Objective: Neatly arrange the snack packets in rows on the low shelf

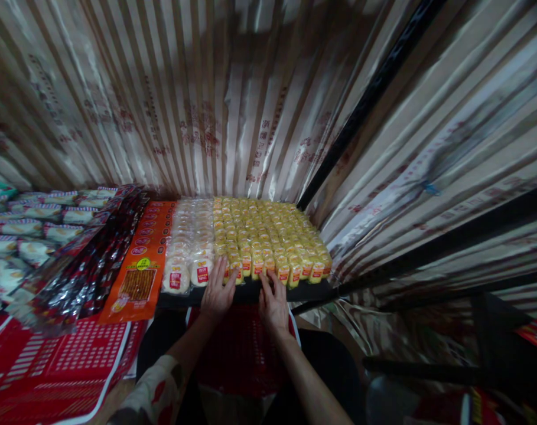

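Rows of small yellow wrapped snacks (268, 230), with red-and-white labels at the front, stand packed together on a dark shelf (312, 290). My left hand (217, 292) rests against the front of these rows near their left end, fingers stretched out and apart. A short way to the right, my right hand (273, 304) touches the front of the same rows, its fingers also extended. Neither hand holds a pack. Left of the yellow snacks are rows of round white wrapped snacks (189, 248) with red labels.
An orange snack bag (139, 265) and dark shiny packets (95, 254) lie further left, beside pale wrapped packs (42, 218). Red baskets (68, 354) stand below. Striped sheeting (233, 106) hangs behind, and a black post (361, 106) rises at the right corner.
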Motion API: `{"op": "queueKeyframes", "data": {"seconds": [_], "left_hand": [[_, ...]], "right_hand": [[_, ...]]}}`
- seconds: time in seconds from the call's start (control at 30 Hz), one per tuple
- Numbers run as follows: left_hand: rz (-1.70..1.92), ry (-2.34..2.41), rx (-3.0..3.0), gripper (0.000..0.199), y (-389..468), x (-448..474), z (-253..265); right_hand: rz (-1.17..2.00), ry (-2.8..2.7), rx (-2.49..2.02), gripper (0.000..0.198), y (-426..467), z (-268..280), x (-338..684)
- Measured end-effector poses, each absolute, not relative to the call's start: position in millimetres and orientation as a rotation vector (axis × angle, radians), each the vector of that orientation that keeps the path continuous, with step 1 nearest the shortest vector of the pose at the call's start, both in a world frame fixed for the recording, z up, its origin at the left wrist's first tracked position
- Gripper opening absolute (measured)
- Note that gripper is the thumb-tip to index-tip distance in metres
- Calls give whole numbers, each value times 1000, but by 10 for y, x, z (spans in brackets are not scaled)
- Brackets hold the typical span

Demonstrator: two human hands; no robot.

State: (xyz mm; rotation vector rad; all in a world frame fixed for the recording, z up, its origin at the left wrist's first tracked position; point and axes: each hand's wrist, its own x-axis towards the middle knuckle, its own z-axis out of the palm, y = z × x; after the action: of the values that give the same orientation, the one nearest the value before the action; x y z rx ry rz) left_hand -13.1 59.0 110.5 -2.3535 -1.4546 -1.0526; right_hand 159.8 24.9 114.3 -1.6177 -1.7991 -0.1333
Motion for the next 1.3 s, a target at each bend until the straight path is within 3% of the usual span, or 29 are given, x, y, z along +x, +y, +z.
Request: {"op": "queueKeyframes", "data": {"seconds": [0.43,1.07,1.3], "left_hand": [[-1110,-1451,-2343,46,574,-121,1127],[-1085,-1457,-2348,48,550,-112,1120],[-1083,-1464,-2356,51,557,-130,1146]], "right_hand": [[-97,-1372,-1771,46,128,1172,1992],[-138,-1444,-1756,48,225,1103,2055],[-150,-1514,-1692,40,33,1107,1861]]}}
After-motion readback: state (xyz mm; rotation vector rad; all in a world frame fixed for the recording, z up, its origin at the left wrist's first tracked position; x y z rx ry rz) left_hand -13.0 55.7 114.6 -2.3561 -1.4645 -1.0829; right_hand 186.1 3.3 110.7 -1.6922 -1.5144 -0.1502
